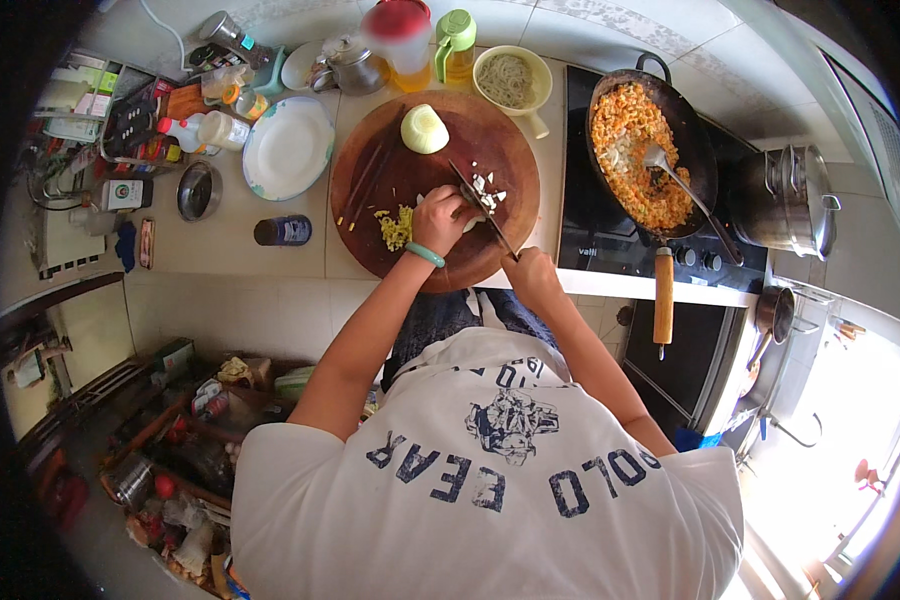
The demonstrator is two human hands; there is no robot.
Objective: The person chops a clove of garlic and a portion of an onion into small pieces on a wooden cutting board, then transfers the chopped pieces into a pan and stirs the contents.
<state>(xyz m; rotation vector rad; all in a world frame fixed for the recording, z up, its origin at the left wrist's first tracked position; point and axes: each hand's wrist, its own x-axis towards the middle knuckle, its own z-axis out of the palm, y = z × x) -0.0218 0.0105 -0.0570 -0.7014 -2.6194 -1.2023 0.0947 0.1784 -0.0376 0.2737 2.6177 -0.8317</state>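
Note:
My right hand (534, 276) is closed around the handle of a kitchen knife (487, 211), whose blade rests over a round wooden chopping board (367, 255). My left hand (442, 219), with a green bangle at the wrist, bends its fingers against a pale piece of onion (474, 223) beside the blade; the fingers hide part of it. Chopped white bits (487, 187) lie past the blade. A peeled onion portion (424, 129) stands near the board's far edge. Chopped yellow-green bits (396, 228) are left of my left hand, and dark chopsticks (371, 176) lie at the board's left.
Right of the board, a wok (701, 150) of diced orange food with a metal spatula (675, 176) sits on a black hob; a steel pot (787, 199) stands beyond. A bowl of noodles (511, 79), oil jug (456, 49), white plate (289, 148) and dark jar (283, 230) surround the board.

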